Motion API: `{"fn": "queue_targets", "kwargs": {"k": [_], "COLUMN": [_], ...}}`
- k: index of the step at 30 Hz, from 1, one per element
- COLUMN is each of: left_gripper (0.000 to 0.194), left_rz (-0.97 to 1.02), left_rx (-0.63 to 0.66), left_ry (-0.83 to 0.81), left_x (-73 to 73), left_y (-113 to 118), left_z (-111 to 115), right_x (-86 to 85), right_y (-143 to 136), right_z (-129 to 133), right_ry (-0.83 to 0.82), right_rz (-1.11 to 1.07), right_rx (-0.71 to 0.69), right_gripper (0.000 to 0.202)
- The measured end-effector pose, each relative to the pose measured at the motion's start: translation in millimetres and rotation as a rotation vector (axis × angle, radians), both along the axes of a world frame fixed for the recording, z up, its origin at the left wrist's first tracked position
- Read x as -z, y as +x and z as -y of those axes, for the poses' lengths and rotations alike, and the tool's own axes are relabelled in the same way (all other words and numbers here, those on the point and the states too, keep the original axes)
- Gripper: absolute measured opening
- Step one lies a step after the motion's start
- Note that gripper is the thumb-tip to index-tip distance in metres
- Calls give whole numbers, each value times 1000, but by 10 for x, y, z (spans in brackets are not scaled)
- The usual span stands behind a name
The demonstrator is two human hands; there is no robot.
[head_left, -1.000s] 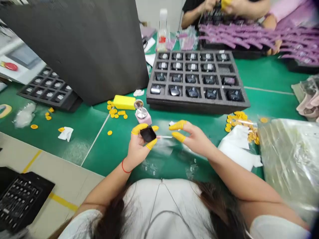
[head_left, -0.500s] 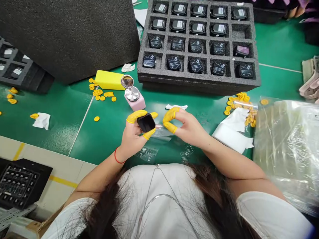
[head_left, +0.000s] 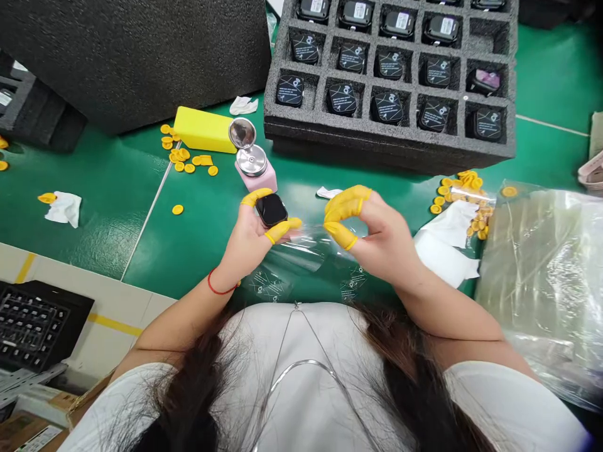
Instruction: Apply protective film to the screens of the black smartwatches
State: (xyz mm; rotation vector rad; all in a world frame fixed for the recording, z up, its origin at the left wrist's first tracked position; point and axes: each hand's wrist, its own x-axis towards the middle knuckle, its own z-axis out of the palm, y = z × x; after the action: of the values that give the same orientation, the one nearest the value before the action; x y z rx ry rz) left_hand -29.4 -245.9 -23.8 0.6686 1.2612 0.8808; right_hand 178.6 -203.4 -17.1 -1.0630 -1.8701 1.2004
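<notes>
A black square watch-like device [head_left: 272, 210] is held by its edges in my left hand [head_left: 254, 232], which wears yellow finger cots. My right hand [head_left: 372, 229], also in yellow finger cots, pinches the edge of a clear plastic film [head_left: 306, 248]. The film stretches between my two hands, its left end by my left fingertips. Below it on the green table lie printed clear film pieces [head_left: 271, 282]. A pink bottle with a raised metal lid [head_left: 255, 171] stands just beyond my left hand.
A grey foam tray [head_left: 391, 135] with several black devices stands at the back. Around it are a tall dark foam block [head_left: 141, 63], a yellow block [head_left: 205, 130], loose finger cots [head_left: 464, 182], white wipes [head_left: 443, 251] and a clear plastic bag [head_left: 541, 276].
My right hand has moved right and closer, and the clear film now spans between my hands. My left hand has turned the device slightly and moved up-left. The camera view has shifted.
</notes>
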Motion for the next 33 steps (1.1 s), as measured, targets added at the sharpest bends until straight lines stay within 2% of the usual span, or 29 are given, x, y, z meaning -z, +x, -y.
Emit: {"fn": "queue_targets", "kwargs": {"k": [2,4,8,11,17,24,33], "left_gripper": [65,63,57,55,55,56,55], "left_rz": [25,45,23,-2,-14,-1,-12], "left_rx": [56,148,318,362,364,352,361], "left_ry": [-67,-83,-72,-36,-4,10,29], "left_x": [-14,-38,-89,-91,-50,-60,-48], "left_y": [-6,6,46,50,34,44,34], "left_z": [-8,12,76,95,103,127,121], "right_x": [-50,-29,149,243,222,180,186], "right_y": [22,16,-68,-140,-192,-202,-192], "right_z": [-25,-40,-17,16,52,90,82], "right_ry": [-43,-186,-614,-783,-819,-787,-783], "right_rz": [-56,-147,-316,-368,-423,-426,-412], "right_rx": [53,73,46,33,35,47,46], "right_gripper": [9,8,16,22,23,10,12]}}
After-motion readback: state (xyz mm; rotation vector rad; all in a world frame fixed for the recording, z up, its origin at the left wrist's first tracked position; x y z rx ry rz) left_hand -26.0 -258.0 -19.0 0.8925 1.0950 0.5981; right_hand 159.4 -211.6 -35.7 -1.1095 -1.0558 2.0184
